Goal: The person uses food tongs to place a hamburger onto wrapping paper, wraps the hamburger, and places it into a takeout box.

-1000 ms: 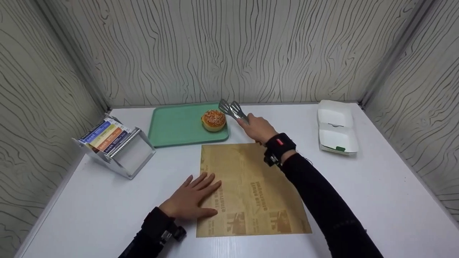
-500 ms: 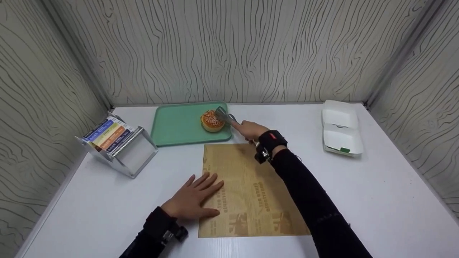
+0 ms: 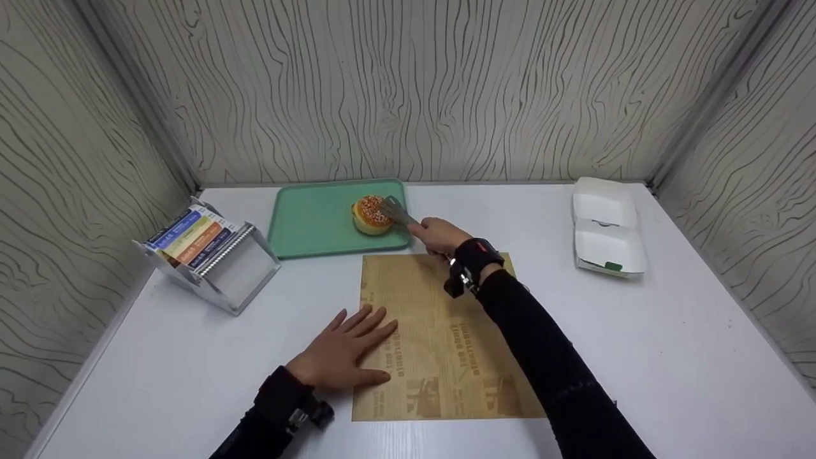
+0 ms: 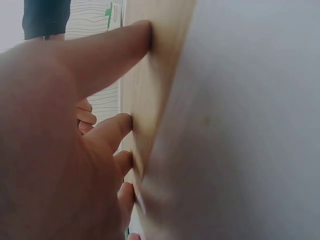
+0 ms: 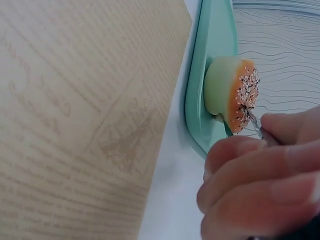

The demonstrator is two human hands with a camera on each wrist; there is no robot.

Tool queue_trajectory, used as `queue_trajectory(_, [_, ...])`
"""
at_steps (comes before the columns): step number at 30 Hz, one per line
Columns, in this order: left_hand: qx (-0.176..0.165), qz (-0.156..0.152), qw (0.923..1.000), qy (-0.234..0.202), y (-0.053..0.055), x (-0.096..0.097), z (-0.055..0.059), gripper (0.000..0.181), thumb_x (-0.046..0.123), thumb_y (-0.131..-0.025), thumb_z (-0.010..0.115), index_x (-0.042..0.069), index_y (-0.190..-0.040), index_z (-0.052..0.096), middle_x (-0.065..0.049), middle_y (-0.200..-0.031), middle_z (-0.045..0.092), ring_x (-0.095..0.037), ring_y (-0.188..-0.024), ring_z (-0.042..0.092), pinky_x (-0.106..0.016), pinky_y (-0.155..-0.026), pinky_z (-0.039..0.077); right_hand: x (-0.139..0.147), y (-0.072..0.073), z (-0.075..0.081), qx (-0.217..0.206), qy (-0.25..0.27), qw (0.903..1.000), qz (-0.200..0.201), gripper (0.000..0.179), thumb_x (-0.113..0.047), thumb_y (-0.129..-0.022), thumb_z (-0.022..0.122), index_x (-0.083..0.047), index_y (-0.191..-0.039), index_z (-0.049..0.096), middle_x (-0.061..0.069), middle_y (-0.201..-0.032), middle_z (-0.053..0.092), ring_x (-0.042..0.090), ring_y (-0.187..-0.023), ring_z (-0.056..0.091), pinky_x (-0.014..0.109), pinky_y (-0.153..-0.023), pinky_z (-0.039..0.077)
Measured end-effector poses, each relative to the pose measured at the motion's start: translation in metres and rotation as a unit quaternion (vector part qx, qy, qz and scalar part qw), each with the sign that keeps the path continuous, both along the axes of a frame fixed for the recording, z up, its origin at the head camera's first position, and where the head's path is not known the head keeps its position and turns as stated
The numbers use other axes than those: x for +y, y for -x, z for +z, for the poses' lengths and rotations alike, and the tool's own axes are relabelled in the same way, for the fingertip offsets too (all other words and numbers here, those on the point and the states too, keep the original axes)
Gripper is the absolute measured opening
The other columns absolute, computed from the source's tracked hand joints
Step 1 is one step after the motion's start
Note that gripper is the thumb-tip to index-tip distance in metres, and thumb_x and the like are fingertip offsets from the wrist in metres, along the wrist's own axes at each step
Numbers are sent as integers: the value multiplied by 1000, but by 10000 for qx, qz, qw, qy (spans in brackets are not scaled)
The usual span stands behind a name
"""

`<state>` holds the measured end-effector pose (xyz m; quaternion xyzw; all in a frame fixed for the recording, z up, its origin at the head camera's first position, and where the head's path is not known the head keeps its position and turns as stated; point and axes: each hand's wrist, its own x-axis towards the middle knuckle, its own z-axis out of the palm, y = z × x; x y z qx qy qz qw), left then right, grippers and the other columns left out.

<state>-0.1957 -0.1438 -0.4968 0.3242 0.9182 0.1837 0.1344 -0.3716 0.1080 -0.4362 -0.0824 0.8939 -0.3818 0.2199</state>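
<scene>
The left hand (image 3: 344, 350) lies with fingers spread on the left edge of a brown printed paper sheet (image 3: 427, 357) on a white counter (image 3: 676, 363). The right hand (image 3: 441, 236) holds metal tongs (image 3: 396, 210), their slotted end at the right side of a seeded bun (image 3: 370, 217). The bun sits toward the right end of a green tray (image 3: 312, 223), just beyond the paper. A black sleeve (image 3: 548, 357) crosses over the sheet. A stand (image 3: 245, 274) with colour-striped cards (image 3: 199, 237) is left of the tray; an open white box (image 3: 605, 245) is well to the right.
</scene>
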Motion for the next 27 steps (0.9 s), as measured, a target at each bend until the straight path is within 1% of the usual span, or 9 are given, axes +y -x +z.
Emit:
queue_trajectory(5, [-18,17,10000,17,1,1,-1,84,64,-95,59,24,-164,33,-5,-173,23,-33,-161,15,-62,-127,10,4,1,-7,76,127,9999,57,50,-42,-112,40,4,-119,56,-2,-68,46,12,-54,41,28,-48,36])
queue_trajectory(9, [-28,20,10000,7,1,0,-1,84,64,-95,59,24,-164,32,-5,-173,23,-33,-161,15,-62,-127,10,8,1,-12,76,196,9997,146,50,-44,-112,40,3,-119,55,-3,-66,45,12,-53,41,28,-47,36])
queue_trajectory(12, [0,3,10000,14,0,0,0,84,64,-96,58,24,-164,32,-6,-173,23,-34,-161,15,-62,-127,10,12,-1,-12,80,304,9993,210,52,-45,-111,40,4,-119,53,-4,-65,44,12,-51,40,28,-46,36])
queue_trajectory(14, [11,-4,10000,6,0,1,0,84,64,-96,58,24,-164,32,-6,-173,23,-34,-161,15,-62,-127,11,17,-4,-11,75,468,9987,186,52,-46,-111,41,5,-119,52,-4,-64,43,11,-49,39,28,-44,36])
queue_trajectory(18, [41,-7,10000,-51,0,2,0,84,64,-95,59,22,-163,34,-7,-172,25,-35,-160,17,-64,-126,12,30,-9,-6,80,819,9966,82,50,-46,-111,41,3,-112,50,-5,-61,43,9,-44,38,26,-41,35])
queue_trajectory(20, [43,-10,10000,-77,0,2,0,84,63,-95,60,21,-163,34,-8,-172,25,-35,-160,18,-64,-126,13,37,-12,-3,46,957,9954,48,48,-47,-111,41,1,-107,49,-5,-60,43,8,-43,37,26,-40,35])
queue_trajectory(23, [31,-16,10000,-76,-1,1,1,84,63,-95,60,21,-163,34,-8,-172,25,-35,-160,17,-64,-126,12,50,-20,1,-9,1013,9949,-19,45,-50,-110,43,-6,-101,49,-5,-60,43,8,-42,38,26,-40,35])
queue_trajectory(27, [19,-27,10000,-80,-1,1,2,84,62,-95,60,21,-163,33,-8,-172,24,-35,-160,16,-63,-127,11,71,-38,5,-86,1073,9942,-54,45,-54,-108,44,-10,-98,48,-3,-64,43,9,-43,36,26,-40,34])
